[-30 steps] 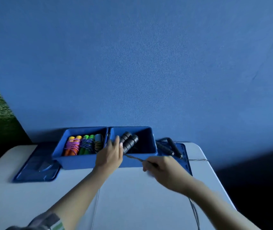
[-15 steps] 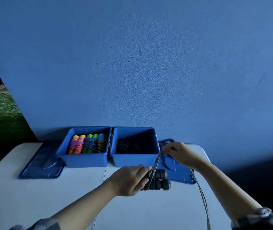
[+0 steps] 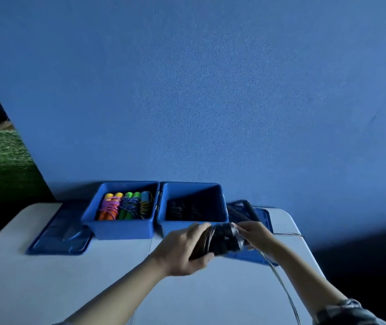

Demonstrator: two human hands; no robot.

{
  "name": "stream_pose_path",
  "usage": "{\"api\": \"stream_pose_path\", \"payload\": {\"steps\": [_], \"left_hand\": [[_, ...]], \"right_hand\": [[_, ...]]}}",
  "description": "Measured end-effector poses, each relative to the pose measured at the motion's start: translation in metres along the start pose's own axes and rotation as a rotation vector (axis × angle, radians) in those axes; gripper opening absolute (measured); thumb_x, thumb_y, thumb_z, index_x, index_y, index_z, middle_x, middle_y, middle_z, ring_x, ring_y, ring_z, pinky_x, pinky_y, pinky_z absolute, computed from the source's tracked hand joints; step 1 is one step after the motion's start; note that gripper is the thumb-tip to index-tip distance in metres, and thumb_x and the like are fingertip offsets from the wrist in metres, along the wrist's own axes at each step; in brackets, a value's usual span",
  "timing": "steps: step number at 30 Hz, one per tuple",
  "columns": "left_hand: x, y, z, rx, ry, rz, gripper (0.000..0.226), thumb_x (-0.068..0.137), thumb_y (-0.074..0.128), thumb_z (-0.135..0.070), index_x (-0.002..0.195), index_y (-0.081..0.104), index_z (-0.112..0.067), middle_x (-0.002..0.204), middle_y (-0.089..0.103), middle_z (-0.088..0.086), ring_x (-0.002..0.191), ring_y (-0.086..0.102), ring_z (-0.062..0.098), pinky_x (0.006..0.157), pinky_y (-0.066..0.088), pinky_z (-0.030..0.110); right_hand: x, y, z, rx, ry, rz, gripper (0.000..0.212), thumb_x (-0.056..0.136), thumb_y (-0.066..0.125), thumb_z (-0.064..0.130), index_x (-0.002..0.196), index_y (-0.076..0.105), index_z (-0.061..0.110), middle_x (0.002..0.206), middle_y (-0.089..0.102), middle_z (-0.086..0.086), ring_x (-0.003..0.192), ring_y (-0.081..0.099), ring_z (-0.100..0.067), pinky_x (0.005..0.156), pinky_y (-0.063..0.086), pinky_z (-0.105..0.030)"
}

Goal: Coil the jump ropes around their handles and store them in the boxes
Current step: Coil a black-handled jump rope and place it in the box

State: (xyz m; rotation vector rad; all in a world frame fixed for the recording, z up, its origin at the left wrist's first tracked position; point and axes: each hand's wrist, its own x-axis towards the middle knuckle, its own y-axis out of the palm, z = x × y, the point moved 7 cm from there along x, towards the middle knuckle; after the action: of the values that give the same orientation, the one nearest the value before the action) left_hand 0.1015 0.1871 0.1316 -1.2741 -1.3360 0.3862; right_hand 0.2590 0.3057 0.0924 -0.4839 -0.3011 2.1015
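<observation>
Boxes (image 3: 121,228) glossy plastic; table (image 3: 35,285) smooth matt; handles (image 3: 224,238) matt.

Two boxes side by side at table (image 3: 46,289) rear: left box (image 3: 119,228) holds coiled ropes (image 3: 126,206), right box (image 3: 192,191) beside it; lids (image 3: 58,240) flank outward.

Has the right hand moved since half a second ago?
Yes. The right hand has come down and toward the person, from beside the right box's rim to the black handles held in front of it.
</observation>
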Motion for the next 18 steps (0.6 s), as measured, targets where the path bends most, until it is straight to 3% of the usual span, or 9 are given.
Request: {"api": "stream_pose_path", "payload": {"steps": [3,6,8,13,18], "left_hand": [[0.007,-0.008,0.013,-0.070,-0.175,-0.087,0.061,0.091,0.036,-0.060,0.141,0.025,-0.026,0.122,0.055,0.002,0.092,0.064,0.026,0.066,0.054,0.038],[0.012,-0.011,0.024,-0.140,-0.320,-0.154,0.069,0.092,0.032,-0.061,0.150,0.021,-0.025,0.142,0.046,0.001,0.116,0.055,0.021,0.084,0.052,0.037],[0.016,-0.018,0.030,-0.117,-0.389,-0.217,0.069,0.091,0.031,-0.060,0.149,0.030,-0.022,0.137,0.050,0.002,0.115,0.056,0.021,0.085,0.051,0.035],[0.020,-0.036,0.056,-0.097,-0.603,-0.333,0.078,0.085,0.024,-0.064,0.144,0.039,-0.013,0.133,0.053,0.008,0.118,0.053,0.026,0.091,0.045,0.036],[0.016,-0.046,0.074,-0.042,-0.787,-0.369,0.083,0.079,0.020,-0.070,0.140,0.040,-0.018,0.128,0.054,0.012,0.113,0.054,0.032,0.085,0.046,0.038]], "right_hand": [[-0.004,0.016,-0.005,0.189,0.014,-0.018,0.035,0.097,0.049,0.015,0.065,0.062,0.007,0.052,0.044,-0.004,0.048,0.034,-0.014,0.045,0.029,-0.018],[-0.015,0.039,0.002,0.243,0.014,0.010,0.034,0.098,0.046,0.028,0.084,0.070,0.007,0.058,0.051,-0.008,0.050,0.046,-0.017,0.051,0.042,-0.025],[-0.024,0.056,-0.001,0.299,0.075,0.058,0.032,0.098,0.047,0.031,0.093,0.070,0.009,0.060,0.054,-0.006,0.053,0.053,-0.019,0.056,0.053,-0.032],[-0.049,0.092,0.002,0.380,0.147,0.133,0.031,0.099,0.046,0.026,0.095,0.067,0.003,0.062,0.052,-0.002,0.051,0.053,-0.018,0.054,0.054,-0.034],[-0.060,0.104,0.007,0.113,0.116,0.105,0.024,0.098,0.041,0.015,0.096,0.064,0.009,0.056,0.057,0.000,0.041,0.050,-0.015,0.042,0.044,-0.025]]}}
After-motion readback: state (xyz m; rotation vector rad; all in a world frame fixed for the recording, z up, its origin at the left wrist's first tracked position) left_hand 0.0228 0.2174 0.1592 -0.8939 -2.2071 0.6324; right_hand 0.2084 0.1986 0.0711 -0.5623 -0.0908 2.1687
